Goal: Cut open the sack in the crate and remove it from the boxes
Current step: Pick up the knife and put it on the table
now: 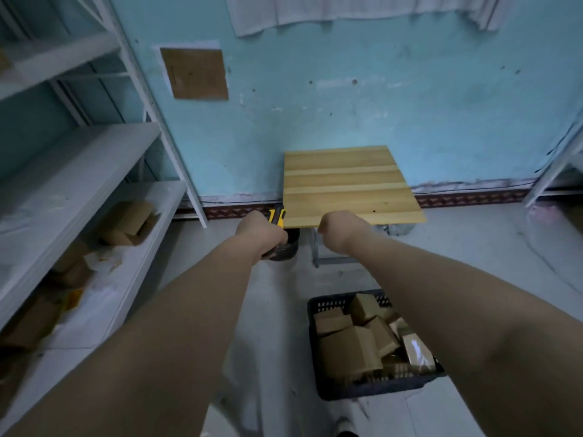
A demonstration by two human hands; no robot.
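Note:
A dark plastic crate [315, 357] stands on the floor at the lower right, filled with several brown cardboard boxes [347, 345]. A bit of clear wrapping shows at its right side; I cannot make out a sack. Both arms reach forward, well above and beyond the crate. My left hand [260, 230] is shut on a yellow and black utility knife [277, 216], just over a dark round pot [288, 247] on the floor. My right hand [339, 230] is a closed fist at the front edge of the wooden table, and nothing shows in it.
A small slatted wooden table [347, 184] stands against the blue wall ahead. White metal shelving [79, 171] with cardboard boxes and wrappers runs along the left. Another white shelf frame [555, 171] stands at the right. My shoe shows at the bottom edge.

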